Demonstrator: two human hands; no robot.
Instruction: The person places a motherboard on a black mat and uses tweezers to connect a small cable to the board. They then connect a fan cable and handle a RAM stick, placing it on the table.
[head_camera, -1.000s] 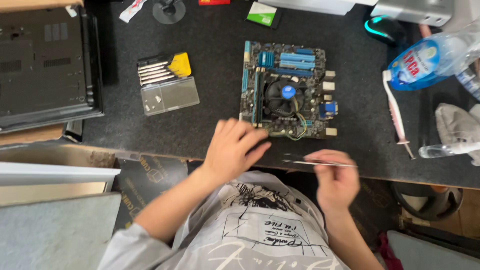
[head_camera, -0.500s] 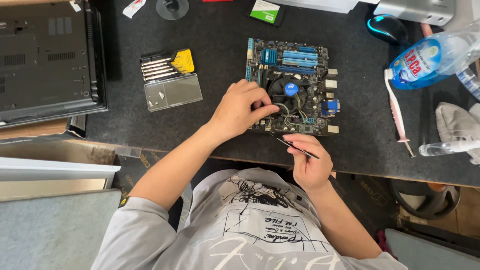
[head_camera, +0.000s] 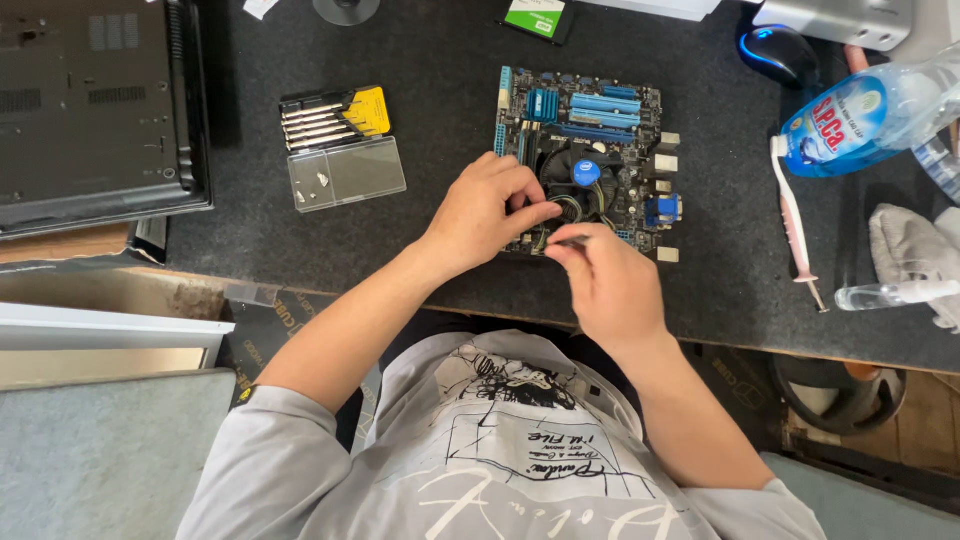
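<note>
The flat rectangular dark circuit board (head_camera: 585, 160) carries bright blue slots along its far edge, a black round fan with a blue centre, a blue connector on its right side and pale grey metal ports. It lies on the speckled charcoal surface (head_camera: 430, 250). Left of the board sits a black-and-yellow tray of silver-tipped screwdrivers (head_camera: 333, 116) beside its clear plastic lid (head_camera: 346, 173). Right of the board lie a pink-and-white toothbrush (head_camera: 795, 220) and a clear bottle with a blue, red and white label (head_camera: 865, 115). Beyond the board's right corner, a black mouse (head_camera: 780, 55) glows blue.
</note>
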